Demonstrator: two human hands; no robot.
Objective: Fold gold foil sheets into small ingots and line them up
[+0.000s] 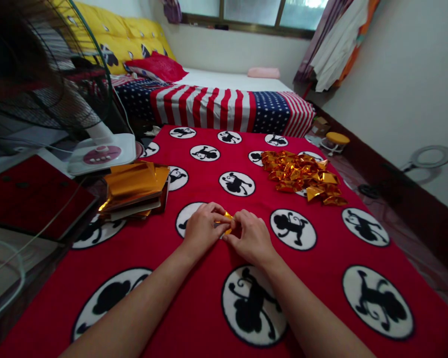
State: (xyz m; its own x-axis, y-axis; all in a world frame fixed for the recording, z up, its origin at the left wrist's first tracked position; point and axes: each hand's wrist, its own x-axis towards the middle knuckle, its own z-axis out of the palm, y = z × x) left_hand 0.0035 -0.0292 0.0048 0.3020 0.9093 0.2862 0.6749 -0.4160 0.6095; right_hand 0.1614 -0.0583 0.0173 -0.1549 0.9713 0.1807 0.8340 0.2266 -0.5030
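Between my two hands, over the middle of the red cloth (194, 298), is a small piece of gold foil paper (228, 217), mostly covered by my fingers. My left hand (206, 226) pinches its left side with thumb and fingers. From the right, my right hand (251, 236) grips the same piece, fingers curled. To the left lies a stack of gold foil sheets (134, 184), shiny with paler undersides. A pile of folded gold foil pieces (302, 176) is spread out on the right, beyond my right hand.
A fan (100, 151) with a white base stands at the left, near a dark red panel (33, 194) and loose cables. Behind the table is a bed with a striped, starred cover (216, 107). A yellow-topped stool (337, 139) is by the right wall.
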